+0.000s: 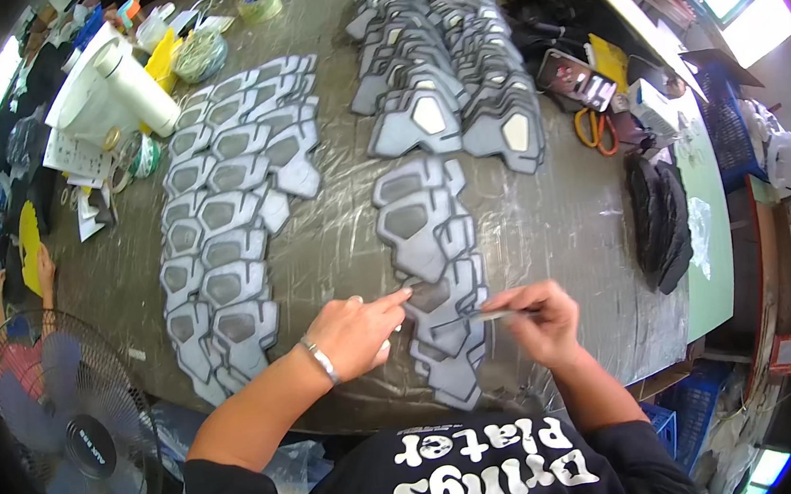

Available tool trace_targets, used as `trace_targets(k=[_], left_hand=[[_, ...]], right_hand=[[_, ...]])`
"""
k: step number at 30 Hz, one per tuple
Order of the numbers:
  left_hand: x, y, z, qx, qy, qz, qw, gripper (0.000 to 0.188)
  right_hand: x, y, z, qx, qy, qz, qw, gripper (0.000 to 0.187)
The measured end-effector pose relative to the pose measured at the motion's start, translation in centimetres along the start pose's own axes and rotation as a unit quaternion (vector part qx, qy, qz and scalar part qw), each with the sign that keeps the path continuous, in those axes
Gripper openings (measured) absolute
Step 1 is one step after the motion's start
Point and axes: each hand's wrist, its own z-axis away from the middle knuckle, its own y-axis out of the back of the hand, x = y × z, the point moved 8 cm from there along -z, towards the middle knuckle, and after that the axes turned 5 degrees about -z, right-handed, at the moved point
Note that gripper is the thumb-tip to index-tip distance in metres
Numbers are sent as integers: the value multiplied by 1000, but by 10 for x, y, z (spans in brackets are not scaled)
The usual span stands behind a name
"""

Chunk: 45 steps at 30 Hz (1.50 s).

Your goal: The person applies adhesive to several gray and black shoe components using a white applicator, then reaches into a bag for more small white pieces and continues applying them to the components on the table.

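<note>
In front of me a column of flat grey cut pieces with dark edges (413, 231) lies overlapping on the table. My left hand (356, 332), a silver bracelet at its wrist, rests at the left side of this column. Its index finger is stretched out and touches the edge of one piece; the other fingers are partly curled, with nothing seen in them. On the opposite side, my right hand (548, 323) is closed round a thin stick-like tool (497, 314). The tool's tip is at the right edge of the same column; its exact kind is blurred.
More grey pieces (226, 220) overlap in rows at left. Tall stacks of pieces with white patches (421, 121) stand at the far side. Orange-handled scissors (596, 132), a phone (576, 77) and black pieces (660, 221) lie right. A fan (85, 439) stands lower left, a white bottle (134, 86) far left.
</note>
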Motion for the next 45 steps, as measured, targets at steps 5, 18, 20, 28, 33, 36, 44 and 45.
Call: trace_targets(k=[5, 18, 20, 28, 33, 36, 44, 45], left_hand=[[-6, -1, 3, 26, 17, 3, 1000, 28], [-8, 5, 0, 96, 22, 153, 983, 33], [-15, 5, 1, 113, 36, 181, 976, 34], [-58, -7, -18, 190, 135, 429, 873, 43], [-54, -18, -27, 203, 124, 470, 850, 43], [-56, -16, -25, 218, 116, 479, 842, 42], [-37, 4, -3, 207, 98, 368, 901, 39], [-36, 3, -2, 205, 102, 368, 901, 39]], right_hand=[[11, 99, -57, 255, -111, 64, 959, 21], [34, 96, -103, 394, 108, 494, 767, 33], [25, 74, -107, 317, 131, 487, 804, 32], [83, 11, -134, 19, -230, 421, 877, 45], [81, 4, -136, 79, -159, 329, 928, 40], [84, -5, -130, 47, -189, 190, 962, 29], [66, 0, -111, -18, -76, 249, 965, 20], [64, -4, -110, -21, -78, 246, 966, 20]])
